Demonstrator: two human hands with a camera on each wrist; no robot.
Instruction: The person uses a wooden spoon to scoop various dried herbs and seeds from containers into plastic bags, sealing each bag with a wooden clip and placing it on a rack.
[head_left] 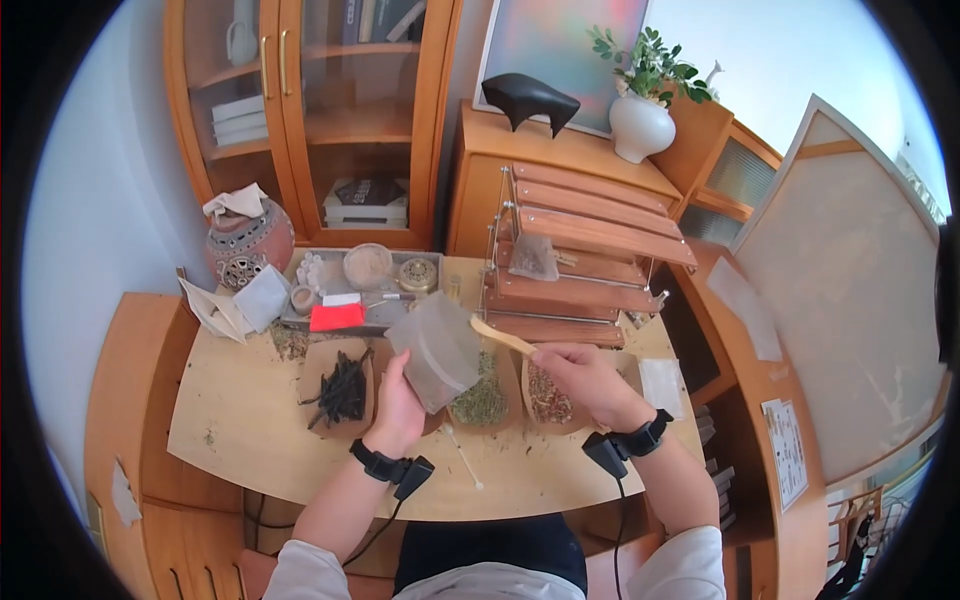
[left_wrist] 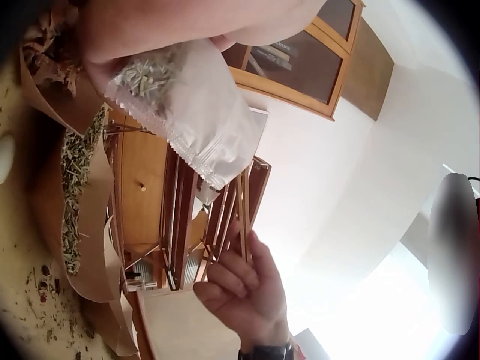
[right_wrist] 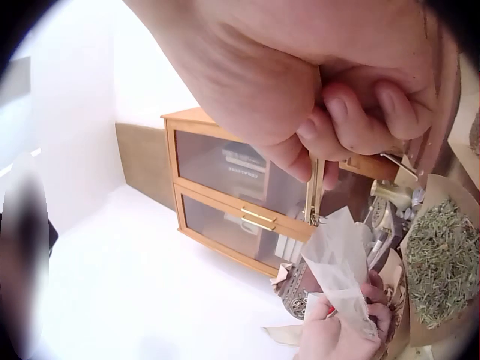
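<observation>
My left hand [head_left: 398, 412] grips a translucent sachet [head_left: 432, 350] by its lower side, with some dried herb [left_wrist: 150, 79] showing inside. Wooden tongs [head_left: 508, 340] are pinched in my right hand [head_left: 592, 385], their tips close to the sachet's upper edge. In the right wrist view, bits of herb show at the tips of the tongs [right_wrist: 312, 202]. Below the hands stand brown paper trays: one holds dark dried pods [head_left: 342, 388], one green chopped herb [head_left: 482, 395], and another a reddish mix [head_left: 548, 395], partly behind the right hand.
Behind the trays lies a grey tray [head_left: 385, 315] with small pots and a red packet [head_left: 337, 317]. A slatted wooden rack [head_left: 590, 225] stands at the back right. A patterned jar [head_left: 250, 240] is at the left, and a white cotton-tipped stick [head_left: 464, 460] lies in front.
</observation>
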